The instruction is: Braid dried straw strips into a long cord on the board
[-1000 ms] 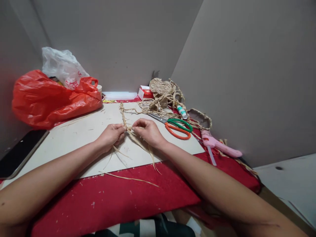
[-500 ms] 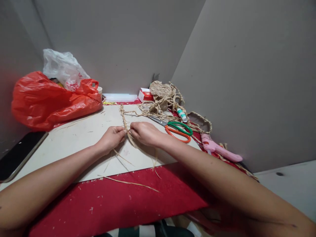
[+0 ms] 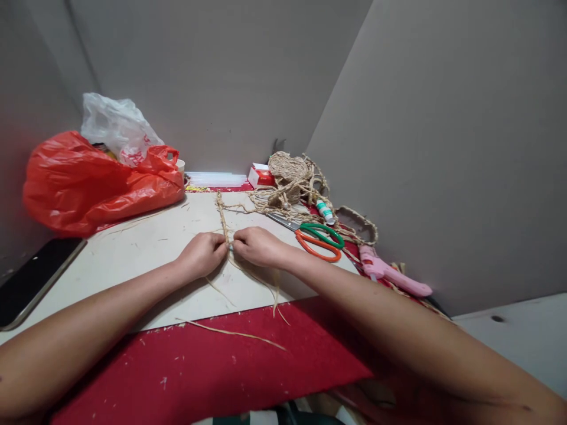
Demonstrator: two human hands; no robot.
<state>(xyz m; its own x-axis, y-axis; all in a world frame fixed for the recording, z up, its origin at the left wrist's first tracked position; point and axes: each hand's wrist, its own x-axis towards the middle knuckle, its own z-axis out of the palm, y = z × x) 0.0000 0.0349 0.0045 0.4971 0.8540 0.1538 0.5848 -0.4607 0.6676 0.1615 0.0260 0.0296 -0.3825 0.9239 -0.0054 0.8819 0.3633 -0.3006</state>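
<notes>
A plaited straw cord (image 3: 221, 213) lies on a pale board (image 3: 146, 254) and runs away from me toward the wall. My left hand (image 3: 202, 254) and my right hand (image 3: 256, 245) meet at the cord's near end, both with fingers pinched on the loose straw strands (image 3: 266, 287). The unplaited strands trail from under my right hand toward the board's front edge. One stray strand (image 3: 230, 333) lies on the red cloth (image 3: 212, 372).
A red plastic bag (image 3: 93, 183) and a white bag (image 3: 116, 125) sit at the back left, a dark phone (image 3: 33, 277) at the left edge. Back right: a heap of plaited cord (image 3: 290, 177), scissors (image 3: 319, 239), a small glue bottle (image 3: 325, 211), a pink glue gun (image 3: 390, 273), a red box (image 3: 260, 175).
Both hands have drawn closer together on the cord, the right hand rolling over the strands. The loose strands have gathered under the right hand.
</notes>
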